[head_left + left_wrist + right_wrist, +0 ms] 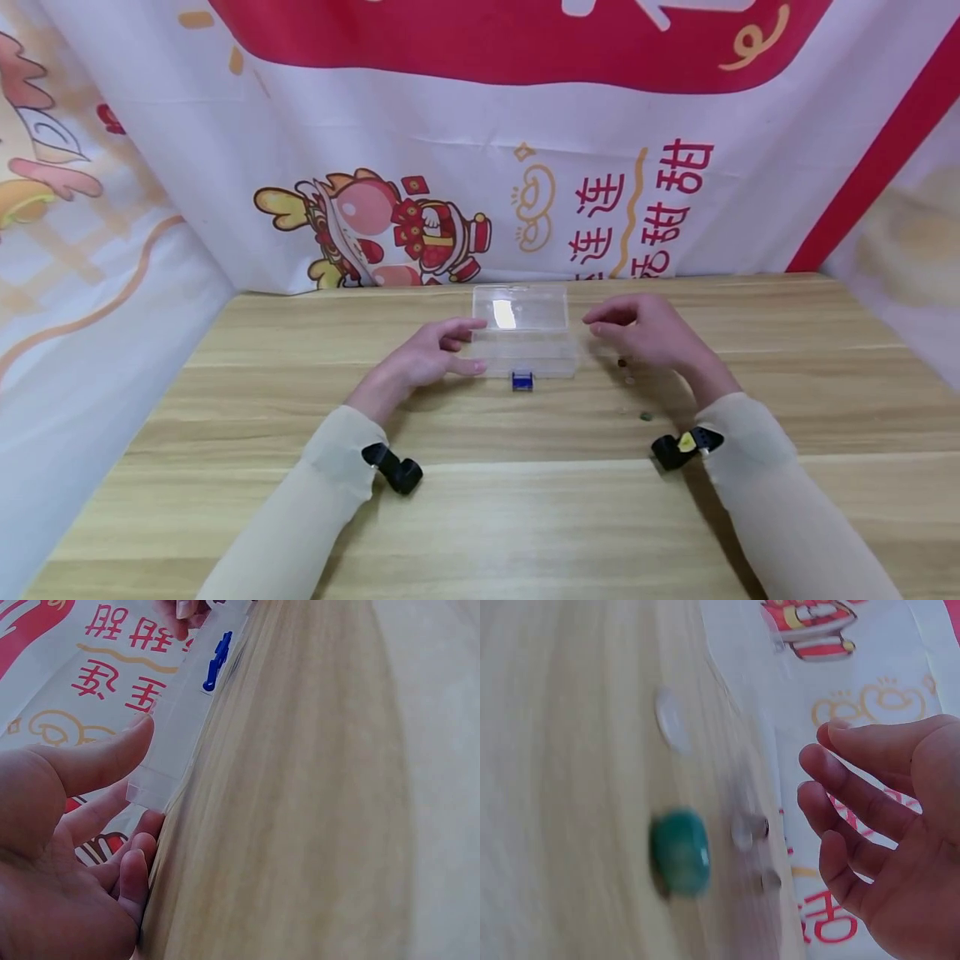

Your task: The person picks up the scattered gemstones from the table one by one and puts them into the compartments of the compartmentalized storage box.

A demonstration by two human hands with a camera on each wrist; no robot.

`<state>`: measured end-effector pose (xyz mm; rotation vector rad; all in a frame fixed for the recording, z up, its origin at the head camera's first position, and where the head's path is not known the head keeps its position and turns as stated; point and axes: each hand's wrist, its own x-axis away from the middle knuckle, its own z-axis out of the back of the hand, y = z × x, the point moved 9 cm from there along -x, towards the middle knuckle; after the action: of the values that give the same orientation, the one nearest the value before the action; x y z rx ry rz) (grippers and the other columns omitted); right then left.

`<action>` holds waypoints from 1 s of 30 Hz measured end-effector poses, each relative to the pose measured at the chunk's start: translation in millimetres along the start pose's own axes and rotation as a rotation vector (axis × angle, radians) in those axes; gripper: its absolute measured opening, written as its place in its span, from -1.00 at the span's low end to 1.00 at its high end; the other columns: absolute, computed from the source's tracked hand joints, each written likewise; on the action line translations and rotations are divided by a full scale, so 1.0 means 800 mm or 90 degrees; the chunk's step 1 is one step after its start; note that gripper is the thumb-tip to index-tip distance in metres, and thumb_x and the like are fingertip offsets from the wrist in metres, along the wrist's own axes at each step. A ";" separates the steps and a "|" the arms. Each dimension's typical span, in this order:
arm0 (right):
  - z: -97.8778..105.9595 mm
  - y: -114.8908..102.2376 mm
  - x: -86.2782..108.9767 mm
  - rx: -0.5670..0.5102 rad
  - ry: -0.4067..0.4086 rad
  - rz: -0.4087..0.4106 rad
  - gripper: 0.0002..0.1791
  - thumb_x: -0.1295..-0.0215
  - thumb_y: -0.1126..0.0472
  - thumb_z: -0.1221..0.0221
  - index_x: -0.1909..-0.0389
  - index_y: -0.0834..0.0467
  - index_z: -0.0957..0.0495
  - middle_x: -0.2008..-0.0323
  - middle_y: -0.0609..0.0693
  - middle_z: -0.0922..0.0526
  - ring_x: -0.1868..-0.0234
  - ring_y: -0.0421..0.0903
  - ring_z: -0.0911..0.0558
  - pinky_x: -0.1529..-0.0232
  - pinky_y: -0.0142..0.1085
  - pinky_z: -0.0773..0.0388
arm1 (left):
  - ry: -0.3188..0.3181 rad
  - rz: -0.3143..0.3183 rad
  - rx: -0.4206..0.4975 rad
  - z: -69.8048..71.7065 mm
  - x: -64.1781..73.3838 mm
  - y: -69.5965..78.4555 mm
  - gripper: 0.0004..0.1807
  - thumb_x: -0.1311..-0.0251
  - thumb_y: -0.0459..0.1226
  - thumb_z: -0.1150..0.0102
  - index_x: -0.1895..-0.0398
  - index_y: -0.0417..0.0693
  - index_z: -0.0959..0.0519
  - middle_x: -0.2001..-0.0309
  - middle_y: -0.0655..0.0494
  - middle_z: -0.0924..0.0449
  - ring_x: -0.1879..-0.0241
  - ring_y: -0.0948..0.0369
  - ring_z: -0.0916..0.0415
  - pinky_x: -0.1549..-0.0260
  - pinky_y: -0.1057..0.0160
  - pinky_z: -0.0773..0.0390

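A person is working at a wooden counter (225, 433), and a clear plastic box (551, 367) is sitting near the middle of the back edge, its lid (543, 308) leaning open toward the printed cloth (450, 125). A blue latch (522, 382) is showing on the front side, the one facing the counter's front edge.

The left grip (429, 356) is holding the box by its left end, thumb at the front corner and fingers round the back.

The right grip (651, 329) is hovering just beside the other end, thumb and index almost meeting. Can't tell if it's pinching anything tiny, tbh.

Below that grip, on the side toward the right edge, a few little bits are lying loose: a rounded green piece (681, 851) closest to the front edge, a whitish piece (673, 720) near it, and two smaller pieces (750, 829) farther back. The wrist view is blurring those.
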<state>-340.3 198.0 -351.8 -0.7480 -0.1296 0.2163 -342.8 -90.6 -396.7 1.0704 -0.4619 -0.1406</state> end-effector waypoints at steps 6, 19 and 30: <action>0.006 0.022 -0.002 -0.032 -0.021 -0.018 -0.70 -0.53 0.11 -0.25 -0.18 0.03 -0.72 -0.06 0.08 -0.71 -0.02 0.04 -0.57 0.03 -0.20 -0.55 | 0.009 0.001 -0.013 0.005 0.004 -0.003 -0.27 -0.29 -0.18 -0.48 -0.52 0.35 -0.46 -0.49 0.04 -0.39 -0.38 -0.02 -0.27 -0.44 -0.10 -0.29; 0.020 0.083 0.010 -0.045 -0.089 -0.076 -0.67 -0.49 0.08 -0.29 -0.21 -0.04 -0.70 -0.13 0.06 -0.70 -0.03 0.05 -0.51 0.04 -0.23 -0.53 | 0.002 -0.003 -0.011 0.001 -0.002 -0.003 -0.28 -0.30 -0.16 -0.47 -0.51 0.36 -0.46 -0.49 0.05 -0.38 -0.38 -0.02 -0.25 -0.45 -0.10 -0.27; 0.016 0.096 0.013 -0.081 -0.124 -0.069 -0.67 -0.43 0.21 -0.35 -0.18 0.09 -0.73 0.01 0.10 -0.71 0.07 -0.03 -0.54 0.11 -0.33 -0.55 | -0.004 -0.003 -0.004 0.000 -0.003 -0.002 -0.26 -0.29 -0.18 -0.48 -0.53 0.32 -0.45 -0.48 0.05 -0.37 -0.36 -0.01 -0.26 -0.41 -0.06 -0.31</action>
<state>-344.2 263.9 -394.6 -0.8426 -0.3713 0.1786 -344.6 -90.5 -399.2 1.0658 -0.4635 -0.1498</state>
